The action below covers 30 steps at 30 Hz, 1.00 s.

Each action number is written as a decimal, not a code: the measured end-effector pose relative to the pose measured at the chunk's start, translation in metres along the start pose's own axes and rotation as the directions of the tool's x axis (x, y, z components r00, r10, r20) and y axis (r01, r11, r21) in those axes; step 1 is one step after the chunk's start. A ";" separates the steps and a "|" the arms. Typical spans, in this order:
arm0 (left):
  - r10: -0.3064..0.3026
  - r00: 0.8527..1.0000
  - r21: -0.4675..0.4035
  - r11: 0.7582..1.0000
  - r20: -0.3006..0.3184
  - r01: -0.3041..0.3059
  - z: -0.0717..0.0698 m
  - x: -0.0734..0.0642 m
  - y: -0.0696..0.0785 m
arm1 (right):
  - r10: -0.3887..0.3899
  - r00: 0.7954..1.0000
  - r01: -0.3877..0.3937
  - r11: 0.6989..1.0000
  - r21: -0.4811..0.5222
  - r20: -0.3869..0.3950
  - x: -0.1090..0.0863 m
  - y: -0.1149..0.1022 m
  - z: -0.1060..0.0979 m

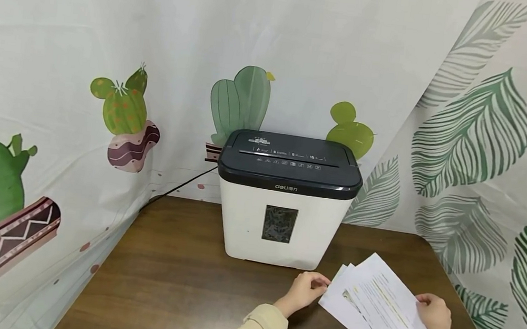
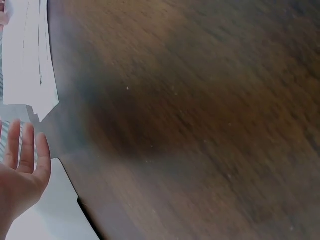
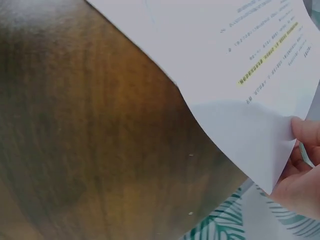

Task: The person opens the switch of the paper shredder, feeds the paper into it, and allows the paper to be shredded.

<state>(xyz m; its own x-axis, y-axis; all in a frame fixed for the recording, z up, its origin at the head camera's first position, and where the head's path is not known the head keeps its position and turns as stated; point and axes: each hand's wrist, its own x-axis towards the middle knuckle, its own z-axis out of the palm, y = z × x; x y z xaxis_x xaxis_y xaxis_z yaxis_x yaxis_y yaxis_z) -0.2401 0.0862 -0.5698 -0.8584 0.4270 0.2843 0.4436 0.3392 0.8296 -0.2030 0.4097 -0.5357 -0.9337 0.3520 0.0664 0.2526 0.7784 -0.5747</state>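
Note:
A few fanned sheets of paper (image 1: 375,315), the top one printed with lines of text and a yellow highlight, slant over the right front of the wooden table. My right hand (image 1: 435,314) pinches their right edge, and in the right wrist view the thumb (image 3: 306,131) presses on the sheet's face. At the left edge of the papers, the thumb and forefinger of my left hand (image 1: 305,290) come together. The other fingers (image 2: 27,150) of that hand extend straight beneath the papers (image 2: 30,55) in the left wrist view.
A white and black paper shredder (image 1: 239,218) stands at the back of the table (image 1: 157,281), behind the hands. Its slot (image 1: 288,159) runs along the top. A black cord (image 1: 180,187) leads off left. Printed fabric (image 1: 186,30) hangs behind the table.

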 end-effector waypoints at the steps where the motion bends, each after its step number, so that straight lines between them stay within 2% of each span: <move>1: -0.004 1.000 -0.003 1.000 0.000 0.004 0.001 0.000 0.001 | -0.022 1.000 0.022 1.000 0.004 0.001 0.001 -0.001 0.000; 5: -0.032 0.999 -0.015 0.999 0.004 0.032 0.001 -0.001 0.003 | -0.125 0.992 0.124 0.992 0.022 0.034 0.005 -0.004 -0.003; 8: -0.050 0.999 -0.006 0.999 -0.003 0.050 0.001 -0.003 0.004 | -0.172 0.983 0.168 0.984 0.061 0.068 0.006 -0.009 -0.007; 11: -0.099 0.995 -0.022 0.995 -0.009 0.098 0.001 -0.004 0.004 | -0.188 0.979 0.178 0.978 0.112 0.083 0.005 -0.014 -0.010; 15: -0.204 0.978 -0.131 0.970 0.030 0.206 0.002 -0.004 0.004 | -0.173 0.979 0.151 0.970 0.191 0.103 0.000 -0.020 -0.012; 19: -0.298 0.950 -0.253 0.915 0.093 0.313 0.008 -0.004 0.006 | -0.162 0.974 0.111 0.949 0.296 0.156 -0.005 -0.027 -0.008; 21: -0.312 0.943 -0.302 0.893 0.116 0.333 0.010 -0.005 0.006 | -0.169 0.969 0.097 0.932 0.350 0.180 -0.007 -0.031 -0.004; 23: -0.319 0.938 -0.373 0.861 0.135 0.346 0.013 -0.007 0.006 | -0.176 0.965 0.085 0.909 0.407 0.192 -0.009 -0.034 0.000; 25: -0.317 0.936 -0.473 0.808 0.155 0.352 0.017 -0.009 0.006 | -0.178 0.964 0.066 0.881 0.468 0.198 -0.010 -0.038 0.003; 28: -0.329 0.927 -0.597 0.713 0.178 0.368 0.022 -0.012 0.007 | -0.177 0.959 0.032 0.844 0.536 0.223 -0.012 -0.044 0.009; 30: -0.335 0.924 -0.642 0.670 0.186 0.373 0.027 -0.013 0.009 | -0.163 0.955 -0.002 0.831 0.557 0.247 -0.014 -0.050 0.012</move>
<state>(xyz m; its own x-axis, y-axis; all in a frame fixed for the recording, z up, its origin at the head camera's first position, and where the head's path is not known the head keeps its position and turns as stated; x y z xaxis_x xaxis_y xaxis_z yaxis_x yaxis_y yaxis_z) -0.2180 0.1061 -0.5795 -0.8936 0.4364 -0.1050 -0.1882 -0.1520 0.9703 -0.2055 0.3593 -0.5176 -0.9958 0.0804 -0.0445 0.0704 0.3562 -0.9317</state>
